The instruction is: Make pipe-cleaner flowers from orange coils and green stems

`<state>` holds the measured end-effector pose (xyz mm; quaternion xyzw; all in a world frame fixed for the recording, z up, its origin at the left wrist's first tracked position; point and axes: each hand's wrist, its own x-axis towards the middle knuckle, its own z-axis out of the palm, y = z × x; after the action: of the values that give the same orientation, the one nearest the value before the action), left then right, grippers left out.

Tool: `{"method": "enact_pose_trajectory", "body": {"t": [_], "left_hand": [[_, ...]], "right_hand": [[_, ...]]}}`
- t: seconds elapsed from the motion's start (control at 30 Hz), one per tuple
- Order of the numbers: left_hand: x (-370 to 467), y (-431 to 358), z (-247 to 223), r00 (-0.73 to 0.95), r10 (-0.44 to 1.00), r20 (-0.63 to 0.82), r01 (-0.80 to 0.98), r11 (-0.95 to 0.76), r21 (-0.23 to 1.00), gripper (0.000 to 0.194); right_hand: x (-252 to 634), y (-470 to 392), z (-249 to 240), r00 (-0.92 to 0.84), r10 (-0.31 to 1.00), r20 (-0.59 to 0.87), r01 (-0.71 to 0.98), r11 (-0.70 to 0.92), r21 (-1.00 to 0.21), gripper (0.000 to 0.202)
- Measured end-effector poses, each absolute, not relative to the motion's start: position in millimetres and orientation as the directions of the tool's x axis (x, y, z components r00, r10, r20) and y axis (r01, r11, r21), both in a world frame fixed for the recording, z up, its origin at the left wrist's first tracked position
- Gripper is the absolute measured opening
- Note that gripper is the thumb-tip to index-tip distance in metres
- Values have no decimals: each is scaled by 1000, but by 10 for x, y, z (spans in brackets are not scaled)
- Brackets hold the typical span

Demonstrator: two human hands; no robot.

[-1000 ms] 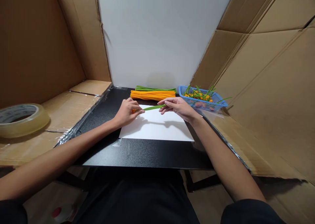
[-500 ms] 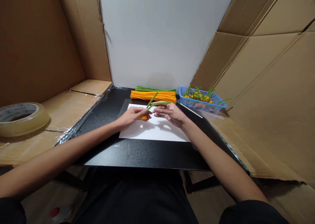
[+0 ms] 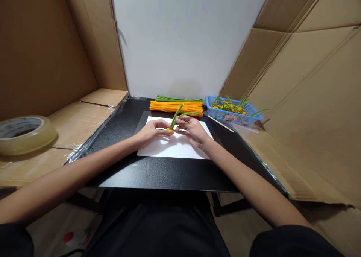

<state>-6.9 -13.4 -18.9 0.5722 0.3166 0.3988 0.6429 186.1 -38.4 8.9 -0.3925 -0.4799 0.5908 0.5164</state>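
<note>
Over a white sheet of paper (image 3: 169,151), a small craft piece of fuzzy pipe cleaner (image 3: 173,124) is held up, with a coiled orange base and two green strands rising from it. My left hand (image 3: 153,132) pinches the orange base from the left between thumb and fingers. From the right, my right hand (image 3: 193,131) has its bent fingertips against the piece, at the foot of the green strands. One strand stands up steeply; the other slants right above my right fingers. The fingers partly hide the orange base.
Behind the paper lie bundles of orange pipe cleaners (image 3: 176,108) and green pipe cleaners (image 3: 179,99). A blue basket (image 3: 235,116) holds several orange-and-green pieces, with a thin pale stick (image 3: 220,124) nearby. A roll of clear tape (image 3: 46,138) rests on cardboard at left.
My left hand has turned the piece so its orange base sits higher, between both hands. My right fingertips have come in closer to the foot of the strands. The view has shifted slightly.
</note>
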Motion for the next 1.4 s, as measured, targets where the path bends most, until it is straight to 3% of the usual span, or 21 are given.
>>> {"method": "enact_pose_trajectory", "body": {"t": [0.13, 0.23, 0.4, 0.53, 0.67, 1.03, 1.4], "left_hand": [[-62, -158, -178, 421, 906, 51, -135, 6, 991, 40], [-41, -187, -157, 414, 908, 68, -131, -14, 991, 40], [-18, -217, -152, 433, 892, 126, -166, -59, 984, 38], [-40, -185, -167, 405, 903, 146, -233, -52, 971, 34], [-57, -154, -172, 381, 909, 171, -277, -65, 959, 33], [-43, -233, -110, 244, 953, 179, -67, -168, 984, 36], [-34, -252, -112, 194, 918, 346, 62, -364, 929, 28]], "right_hand": [[1822, -403, 70, -121, 992, 32, -241, 2, -970, 55], [1811, -394, 43, -94, 987, 131, -194, 111, -975, 57], [1801, -395, 25, -107, 924, 366, 49, 373, -927, 43], [1825, -400, 46, -179, 890, 419, 224, 452, -864, 41], [1857, -383, 37, -140, 887, 440, 315, 461, -830, 35], [1810, -405, -21, -135, 881, 454, 324, 472, -820, 31], [1746, -443, -54, -103, 886, 451, 339, 458, -822, 32]]}}
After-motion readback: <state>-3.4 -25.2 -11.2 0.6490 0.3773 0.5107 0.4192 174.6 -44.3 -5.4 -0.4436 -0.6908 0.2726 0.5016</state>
